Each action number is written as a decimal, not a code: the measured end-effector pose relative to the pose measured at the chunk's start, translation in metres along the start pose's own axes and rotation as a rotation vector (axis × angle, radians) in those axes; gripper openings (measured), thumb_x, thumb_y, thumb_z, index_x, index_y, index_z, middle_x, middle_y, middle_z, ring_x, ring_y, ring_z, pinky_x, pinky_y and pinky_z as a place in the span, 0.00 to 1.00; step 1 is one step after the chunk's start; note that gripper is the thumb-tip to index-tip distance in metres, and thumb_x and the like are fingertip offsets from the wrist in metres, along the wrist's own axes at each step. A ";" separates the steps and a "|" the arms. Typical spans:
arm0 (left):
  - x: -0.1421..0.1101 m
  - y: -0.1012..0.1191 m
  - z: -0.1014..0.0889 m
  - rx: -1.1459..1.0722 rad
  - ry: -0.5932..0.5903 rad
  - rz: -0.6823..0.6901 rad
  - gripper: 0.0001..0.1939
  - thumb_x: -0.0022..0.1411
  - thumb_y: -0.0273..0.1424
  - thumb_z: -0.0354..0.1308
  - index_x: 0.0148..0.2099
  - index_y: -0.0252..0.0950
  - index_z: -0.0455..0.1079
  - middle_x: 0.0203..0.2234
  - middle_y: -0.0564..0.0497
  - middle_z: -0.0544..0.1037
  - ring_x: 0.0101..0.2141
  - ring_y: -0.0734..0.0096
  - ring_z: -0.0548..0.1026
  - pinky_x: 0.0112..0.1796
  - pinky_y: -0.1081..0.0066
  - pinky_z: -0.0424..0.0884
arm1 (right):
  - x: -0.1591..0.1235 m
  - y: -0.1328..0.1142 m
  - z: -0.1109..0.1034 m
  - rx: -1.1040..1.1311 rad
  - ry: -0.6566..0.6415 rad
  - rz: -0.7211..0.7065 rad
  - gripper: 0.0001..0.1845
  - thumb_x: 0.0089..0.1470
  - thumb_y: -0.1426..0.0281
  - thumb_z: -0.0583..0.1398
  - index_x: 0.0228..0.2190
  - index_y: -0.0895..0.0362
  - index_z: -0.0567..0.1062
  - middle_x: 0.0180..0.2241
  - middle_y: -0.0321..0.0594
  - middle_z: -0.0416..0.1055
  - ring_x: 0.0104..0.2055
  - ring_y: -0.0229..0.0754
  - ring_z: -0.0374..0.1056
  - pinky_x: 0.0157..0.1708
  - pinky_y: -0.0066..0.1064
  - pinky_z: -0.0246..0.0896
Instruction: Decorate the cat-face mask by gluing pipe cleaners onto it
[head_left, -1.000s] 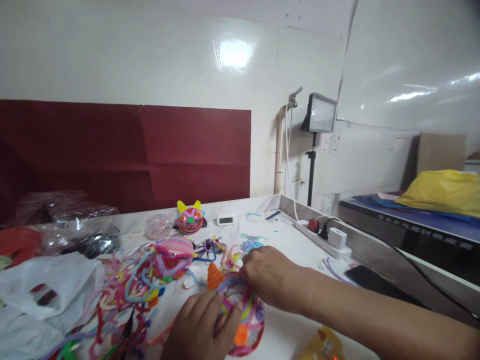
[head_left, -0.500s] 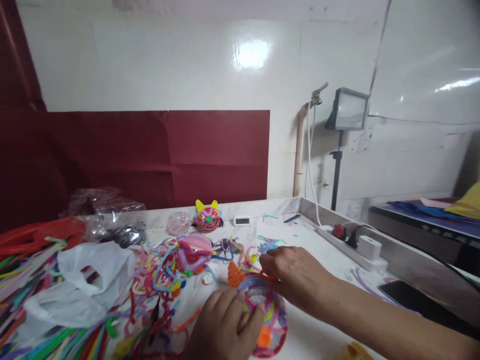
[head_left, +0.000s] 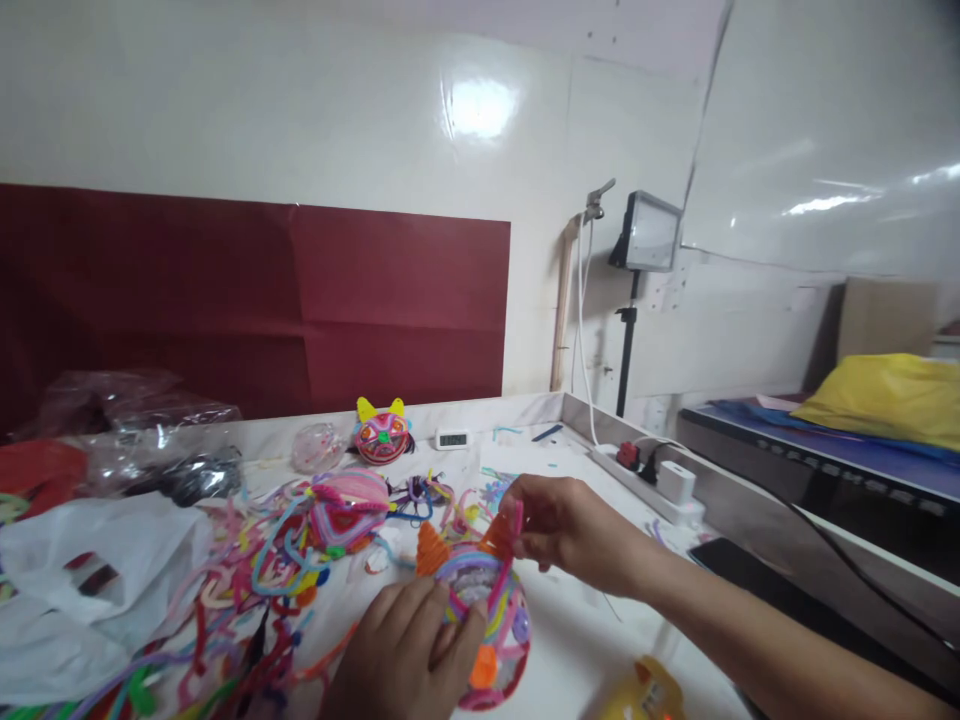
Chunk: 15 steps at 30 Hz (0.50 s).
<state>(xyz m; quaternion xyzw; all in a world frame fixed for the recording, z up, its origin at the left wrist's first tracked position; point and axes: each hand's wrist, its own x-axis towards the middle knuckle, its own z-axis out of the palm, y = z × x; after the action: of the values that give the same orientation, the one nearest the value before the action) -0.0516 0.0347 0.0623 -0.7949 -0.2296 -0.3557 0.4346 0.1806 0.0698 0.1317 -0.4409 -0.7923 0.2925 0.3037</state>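
Note:
My left hand [head_left: 409, 650] grips a round craft piece [head_left: 517, 640] covered in coloured pipe cleaners, at the near edge of the table. Two orange pointed ears stand on its far rim; the left ear [head_left: 433, 550] is in plain sight, and the right ear [head_left: 493, 537] is partly covered by my other hand. My right hand [head_left: 566, 525] pinches a pink pipe cleaner [head_left: 518, 518] between thumb and fingers, right beside that ear. The pink strand runs down toward the craft piece; whether it is attached there I cannot tell.
A finished-looking cat-face piece [head_left: 382, 435] and a small digital clock [head_left: 451, 440] stand at the back. Loose pipe cleaners and a white plastic bag [head_left: 97, 590] lie left. A power strip [head_left: 637, 475], a phone [head_left: 739, 565] and a partly visible yellow tool [head_left: 641, 695] are right.
The view has swung to the right. My right hand has turned and lifted slightly, and the pink pipe cleaner in its fingers now shows. My left hand keeps its grip on the craft piece.

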 end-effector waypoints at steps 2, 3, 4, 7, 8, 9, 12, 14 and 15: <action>0.000 0.000 0.000 0.002 -0.008 0.001 0.21 0.68 0.17 0.45 0.43 0.42 0.76 0.30 0.50 0.82 0.34 0.66 0.79 0.38 0.66 0.69 | -0.001 0.004 0.002 0.092 -0.022 0.015 0.03 0.49 0.77 0.58 0.27 0.58 0.70 0.23 0.33 0.71 0.24 0.35 0.68 0.24 0.24 0.67; 0.001 0.000 0.000 0.002 -0.008 0.000 0.21 0.68 0.17 0.45 0.43 0.42 0.77 0.30 0.50 0.82 0.34 0.66 0.79 0.37 0.67 0.69 | -0.001 0.006 0.004 0.124 -0.026 0.022 0.04 0.48 0.77 0.58 0.25 0.58 0.70 0.23 0.34 0.71 0.24 0.35 0.69 0.24 0.24 0.68; 0.001 0.000 0.000 0.004 -0.012 -0.004 0.20 0.68 0.17 0.46 0.43 0.42 0.76 0.30 0.51 0.82 0.34 0.66 0.79 0.37 0.67 0.69 | -0.002 0.007 0.006 0.147 -0.025 0.030 0.04 0.47 0.77 0.57 0.23 0.58 0.70 0.23 0.34 0.71 0.24 0.35 0.69 0.24 0.24 0.68; 0.000 0.000 -0.001 0.007 0.008 -0.010 0.18 0.68 0.18 0.47 0.43 0.42 0.76 0.29 0.51 0.82 0.34 0.67 0.78 0.38 0.68 0.69 | -0.002 0.008 0.010 0.171 -0.005 0.044 0.05 0.44 0.78 0.56 0.23 0.58 0.72 0.22 0.34 0.71 0.23 0.34 0.68 0.22 0.23 0.67; 0.000 0.000 -0.002 0.005 0.011 -0.011 0.18 0.68 0.19 0.48 0.43 0.41 0.76 0.29 0.51 0.82 0.34 0.67 0.78 0.38 0.68 0.69 | -0.002 0.007 0.011 0.171 0.000 0.045 0.05 0.44 0.78 0.56 0.23 0.58 0.72 0.22 0.34 0.71 0.23 0.35 0.68 0.21 0.23 0.66; 0.001 0.000 -0.002 0.002 0.011 -0.012 0.17 0.68 0.19 0.48 0.43 0.41 0.76 0.29 0.51 0.81 0.34 0.68 0.78 0.38 0.68 0.69 | -0.002 0.007 0.013 0.170 0.003 0.046 0.06 0.45 0.78 0.56 0.24 0.58 0.72 0.22 0.33 0.71 0.23 0.35 0.68 0.21 0.23 0.66; 0.004 0.000 -0.005 0.005 0.006 -0.009 0.16 0.69 0.19 0.48 0.43 0.40 0.75 0.29 0.52 0.81 0.33 0.69 0.78 0.38 0.69 0.68 | -0.001 0.007 0.015 0.146 0.010 0.043 0.07 0.45 0.79 0.55 0.24 0.58 0.72 0.21 0.33 0.70 0.23 0.35 0.69 0.20 0.23 0.65; 0.007 -0.001 -0.007 0.008 0.005 -0.005 0.18 0.69 0.18 0.45 0.42 0.40 0.74 0.28 0.52 0.81 0.32 0.69 0.79 0.37 0.68 0.68 | 0.000 0.005 0.016 0.106 0.016 0.040 0.08 0.45 0.81 0.56 0.24 0.58 0.72 0.21 0.31 0.69 0.22 0.35 0.68 0.20 0.22 0.63; 0.008 -0.001 -0.007 0.006 0.002 -0.003 0.18 0.70 0.18 0.44 0.42 0.40 0.74 0.27 0.52 0.81 0.32 0.69 0.79 0.37 0.68 0.67 | 0.000 0.004 0.016 0.079 0.019 0.036 0.09 0.45 0.82 0.56 0.24 0.58 0.72 0.20 0.31 0.68 0.22 0.34 0.67 0.20 0.22 0.62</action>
<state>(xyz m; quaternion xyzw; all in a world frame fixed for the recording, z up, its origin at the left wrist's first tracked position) -0.0498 0.0294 0.0721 -0.7930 -0.2314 -0.3562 0.4368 0.1709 0.0683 0.1189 -0.4456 -0.7692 0.3248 0.3230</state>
